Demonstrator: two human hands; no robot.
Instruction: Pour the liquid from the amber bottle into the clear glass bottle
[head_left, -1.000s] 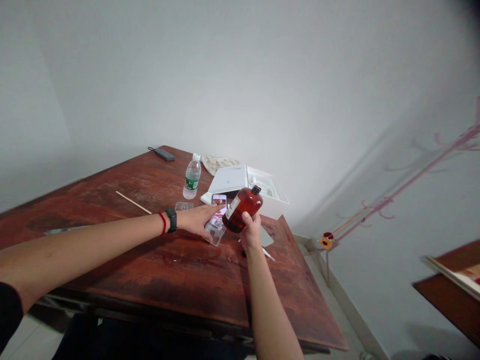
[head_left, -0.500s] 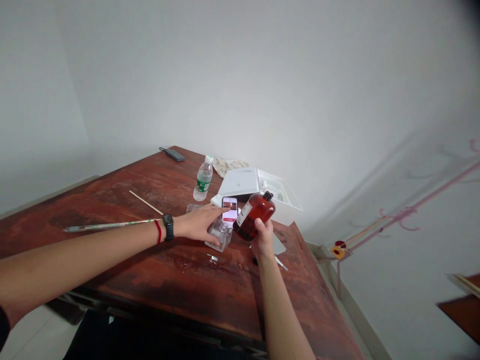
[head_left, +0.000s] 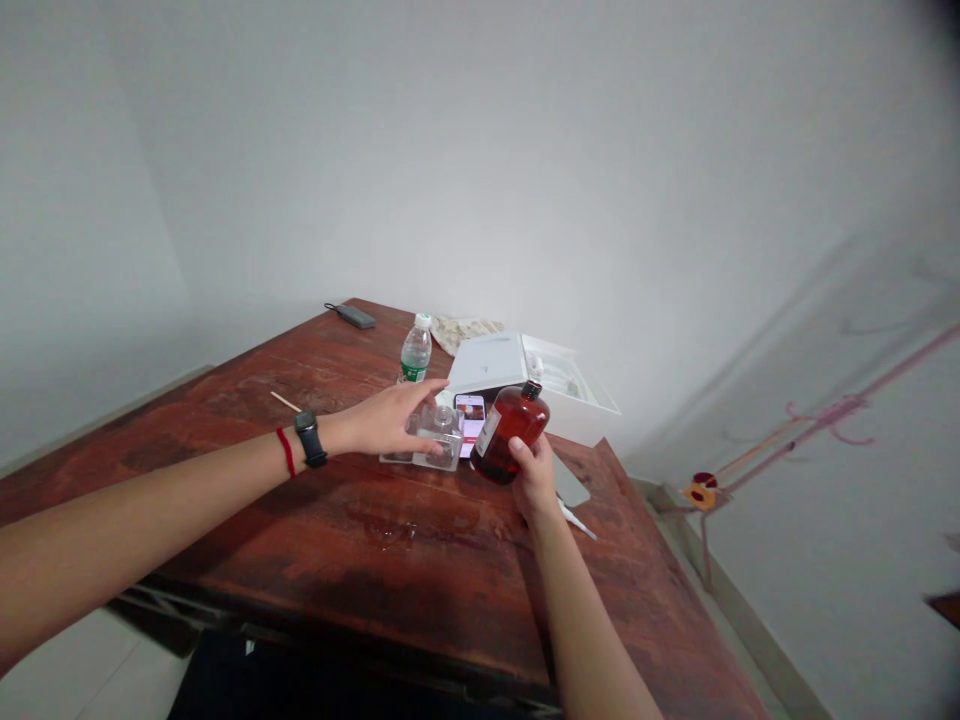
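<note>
Wooden worktop (head_left: 450, 590), one, reddish-brown, scuffed, bearing a small wet patch (head_left: 394, 535) toward the near edge. Hands, two, apart from each other. Right hand (head_left: 534, 475): wrapped around the lower right side of an amber bottle (head_left: 517, 425), thumb across the front; bottle tilted, black at the neck, with a white label (head_left: 487, 432) on its left side; located in front of the open box, near the middle of the worktop. Left hand (head_left: 382, 418): fingers and thumb spread about a clear square bottle (head_left: 447, 440) with a short round neck, standing upright just left of the amber one; whether the grip is firm cannot be told. Worn on the left wrist: black watch (head_left: 310, 438), red cord (head_left: 285, 452). Beside the right wrist: white tapered implement (head_left: 577, 522) and pale flat plate (head_left: 571, 485), both partly hidden. Between and behind the two bottles: smartphone (head_left: 471, 412), screen lit. Pale thin stick (head_left: 285, 402), one end hidden behind the left wrist. Beyond: capped water bottle (head_left: 416, 352), green label, upright; white box (head_left: 592, 395), open, white lid (head_left: 487, 365) at its left. Farther back: patterned cloth (head_left: 461, 328), crumpled; grey rectangular device (head_left: 355, 316) with loop, at the far corner.
</note>
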